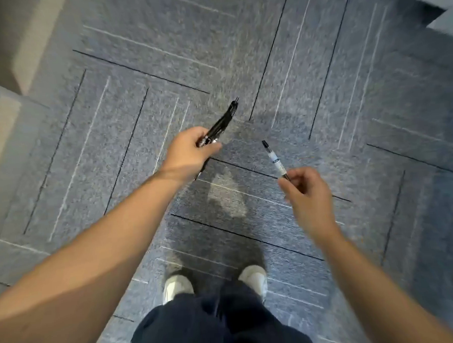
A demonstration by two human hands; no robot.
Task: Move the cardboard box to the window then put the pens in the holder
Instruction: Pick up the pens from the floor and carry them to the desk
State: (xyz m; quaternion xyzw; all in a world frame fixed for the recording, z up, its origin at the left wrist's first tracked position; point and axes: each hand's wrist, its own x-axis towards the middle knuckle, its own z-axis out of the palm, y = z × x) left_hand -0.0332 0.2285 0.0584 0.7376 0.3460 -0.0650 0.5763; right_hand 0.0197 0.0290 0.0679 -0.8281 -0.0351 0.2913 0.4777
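Note:
My left hand (190, 153) is closed around a bundle of black pens (223, 122) whose tips point up and to the right over the floor. A single pen with a clear barrel and black cap (274, 160) is pinched between the fingers of my right hand (307, 190), its cap pointing up and left. Both hands are held out in front of me above the carpet, about a hand's width apart. Neither the cardboard box nor the pen holder is in view. The picture is blurred by motion.
Grey-blue carpet tiles (320, 72) with dark and light lines cover the floor. A beige and brown wall or furniture base (24, 43) runs along the upper left. Pale furniture edges (443, 1) show at the upper right. My white shoes (178, 287) and dark trousers are below.

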